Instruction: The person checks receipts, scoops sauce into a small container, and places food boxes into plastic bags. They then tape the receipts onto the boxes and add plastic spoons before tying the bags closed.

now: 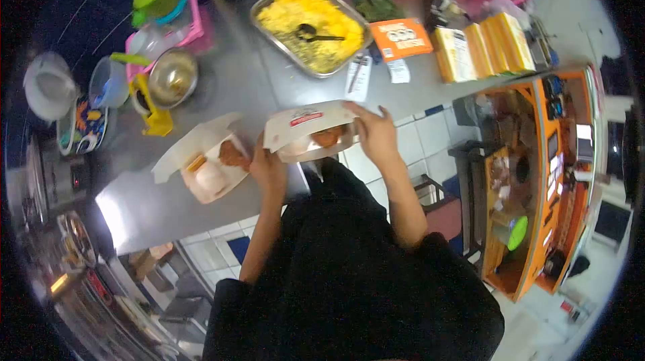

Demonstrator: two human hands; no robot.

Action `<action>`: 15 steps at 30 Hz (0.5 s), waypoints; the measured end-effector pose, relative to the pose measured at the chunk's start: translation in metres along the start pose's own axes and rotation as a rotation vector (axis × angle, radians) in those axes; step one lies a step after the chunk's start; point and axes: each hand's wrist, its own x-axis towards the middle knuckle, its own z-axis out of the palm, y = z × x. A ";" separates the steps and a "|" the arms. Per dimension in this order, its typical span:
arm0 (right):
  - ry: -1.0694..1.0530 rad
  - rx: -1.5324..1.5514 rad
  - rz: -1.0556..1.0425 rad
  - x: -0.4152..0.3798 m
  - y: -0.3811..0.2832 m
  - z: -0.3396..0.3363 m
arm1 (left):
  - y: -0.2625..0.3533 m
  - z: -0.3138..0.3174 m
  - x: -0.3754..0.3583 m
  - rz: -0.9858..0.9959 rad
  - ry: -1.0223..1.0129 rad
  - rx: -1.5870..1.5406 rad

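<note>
A white food box (pixel 306 121) with a red label on its lid is held in front of my body, its lid partly raised and some brown food visible inside. My left hand (pixel 267 169) grips the box at its left side. My right hand (pixel 373 131) has hold of its right end, at the lid's edge. Left of my left hand, a second white box (pixel 208 189) lies open on the metal table; it contains rice, a yellowish piece and brown food (pixel 233 154).
A metal tray (pixel 368 42) of yellow food with a black spoon stands at the back. An orange card (pixel 401 39), receipts and yellow packs (pixel 484 48) are to its right. A steel bowl (pixel 173 77) and plastic tubs stand at the left. Orange shelving (pixel 531 186) is at the right.
</note>
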 end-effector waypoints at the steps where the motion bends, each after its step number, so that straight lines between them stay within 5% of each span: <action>1: -0.049 0.068 0.027 0.001 -0.002 -0.006 | 0.020 0.000 -0.001 -0.008 0.045 0.015; 5: -0.188 0.752 0.308 -0.015 0.015 0.020 | 0.042 0.001 -0.006 -0.111 0.034 0.168; 8: -0.133 1.056 0.304 -0.023 0.025 0.041 | 0.017 0.001 -0.008 -0.106 0.018 0.149; 11: -0.180 0.830 0.215 -0.027 0.030 0.036 | 0.014 -0.004 -0.006 -0.099 -0.028 0.070; 15: -0.063 0.388 0.067 -0.030 0.037 0.044 | -0.004 -0.014 -0.007 -0.352 -0.082 -0.186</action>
